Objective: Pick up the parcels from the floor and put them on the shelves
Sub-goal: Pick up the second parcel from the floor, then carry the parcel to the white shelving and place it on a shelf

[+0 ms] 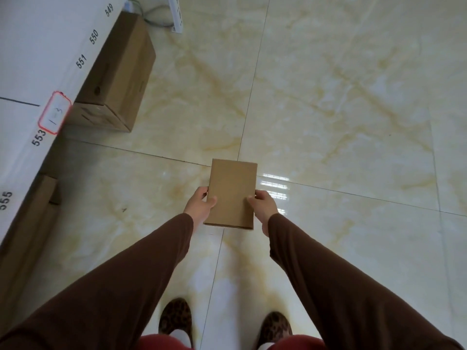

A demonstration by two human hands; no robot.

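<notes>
I hold a small flat brown cardboard parcel (231, 190) in both hands, above the tiled floor in the middle of the view. My left hand (201, 204) grips its left edge and my right hand (264, 207) grips its right edge, thumbs on top. A white shelf (32, 59) with printed numbers 549 to 555 along its front edge runs down the left side. Its top surface is bare where I see it.
A large brown carton (118, 77) sits on the floor under the shelf edge, and another carton (30, 223) lies lower left. A white upright (177, 13) and cables are at the top. Glossy marble floor tiles (341, 109) spread to the right. My feet (177, 322) are below.
</notes>
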